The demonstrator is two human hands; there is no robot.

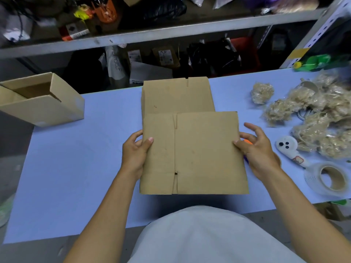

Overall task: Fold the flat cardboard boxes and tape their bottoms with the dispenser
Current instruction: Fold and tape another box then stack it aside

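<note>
Brown corrugated cardboard, a flattened box (193, 154), is held over the pale blue tabletop (76, 168) just in front of the person, overlapping the near end of a second flat cardboard blank (176, 95) lying beyond it. The left hand (135, 150) grips the box's left edge, thumb on top and fingers curled beneath. The right hand (258, 149) pinches the right edge with its thumb, the other fingers spread loosely and partly lifted.

That looser right grip is the risk, in my judgement: if the sleeve is pushed open unevenly it could skew or slip, or drag the blank underneath. The box also hides part of a small orange-tipped object (247, 142) by the right hand, which could be knocked.

The box looks creased but intact, with a vertical fold left of centre and flap slits at top and bottom. The white tape dispenser with its clear tape roll (322, 173) lies well to the right, untouched.
</note>
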